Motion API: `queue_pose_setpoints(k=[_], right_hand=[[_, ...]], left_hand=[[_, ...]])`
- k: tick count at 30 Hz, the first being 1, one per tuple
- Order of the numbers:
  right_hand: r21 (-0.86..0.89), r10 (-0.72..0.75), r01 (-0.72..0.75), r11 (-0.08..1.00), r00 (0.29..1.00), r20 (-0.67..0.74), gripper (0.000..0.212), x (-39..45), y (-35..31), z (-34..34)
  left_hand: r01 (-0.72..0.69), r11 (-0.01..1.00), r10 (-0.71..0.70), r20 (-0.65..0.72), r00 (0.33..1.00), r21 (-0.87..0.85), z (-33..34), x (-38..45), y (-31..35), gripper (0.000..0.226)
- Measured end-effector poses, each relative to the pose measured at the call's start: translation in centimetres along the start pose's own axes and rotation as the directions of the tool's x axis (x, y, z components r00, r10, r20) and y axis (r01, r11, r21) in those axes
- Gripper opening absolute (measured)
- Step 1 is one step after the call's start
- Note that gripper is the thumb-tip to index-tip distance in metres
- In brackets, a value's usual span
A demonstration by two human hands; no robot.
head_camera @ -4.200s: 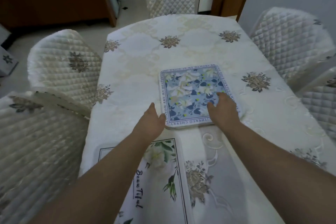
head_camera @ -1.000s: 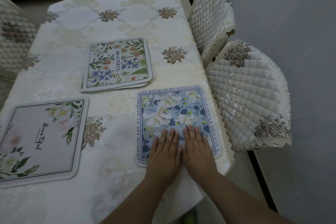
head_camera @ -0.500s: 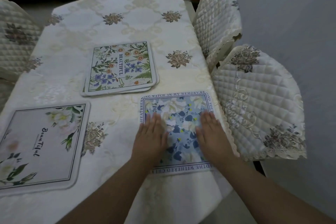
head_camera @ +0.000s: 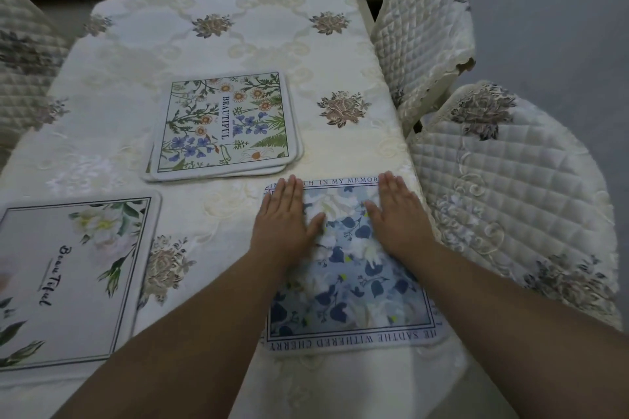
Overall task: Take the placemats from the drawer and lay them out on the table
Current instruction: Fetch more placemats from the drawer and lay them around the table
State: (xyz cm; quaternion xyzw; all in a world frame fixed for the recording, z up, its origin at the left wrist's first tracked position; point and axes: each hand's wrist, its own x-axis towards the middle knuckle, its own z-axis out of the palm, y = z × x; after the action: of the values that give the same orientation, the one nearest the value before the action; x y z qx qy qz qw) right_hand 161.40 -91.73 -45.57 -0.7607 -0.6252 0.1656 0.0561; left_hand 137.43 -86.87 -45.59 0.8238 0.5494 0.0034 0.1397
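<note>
Both hands flat, fingers straight, pressing the blue floral placemat [head_camera: 347,262] at the tabletop's [head_camera: 238,27] near right edge — neither grip clamped on anything. Left hand [head_camera: 284,221] sits on its far-left corner, right hand [head_camera: 396,214] on its far-right. Remaining stack of placemats [head_camera: 224,126] lies just beyond, forward-left — left hand nearer.

Dim, flat indoor light — soft focus, wide-angle edge bending
</note>
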Motion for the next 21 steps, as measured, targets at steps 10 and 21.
queue_pose_setpoints(k=[10,21], right_hand=[[0.079,0.089,-0.096,0.992,0.992,0.085,0.068,2.4,-4.4,-4.2],[0.522,0.086,-0.183,0.833,0.975,0.205,0.059,8.2,-19.3,-8.5]], left_hand=[[0.139,0.946,-0.109,0.116,0.987,-0.294,-5.3,-0.8,-3.8,0.076],[0.420,0.717,-0.463,0.071,0.884,-0.556,-14.8,3.0,-17.1,0.062]])
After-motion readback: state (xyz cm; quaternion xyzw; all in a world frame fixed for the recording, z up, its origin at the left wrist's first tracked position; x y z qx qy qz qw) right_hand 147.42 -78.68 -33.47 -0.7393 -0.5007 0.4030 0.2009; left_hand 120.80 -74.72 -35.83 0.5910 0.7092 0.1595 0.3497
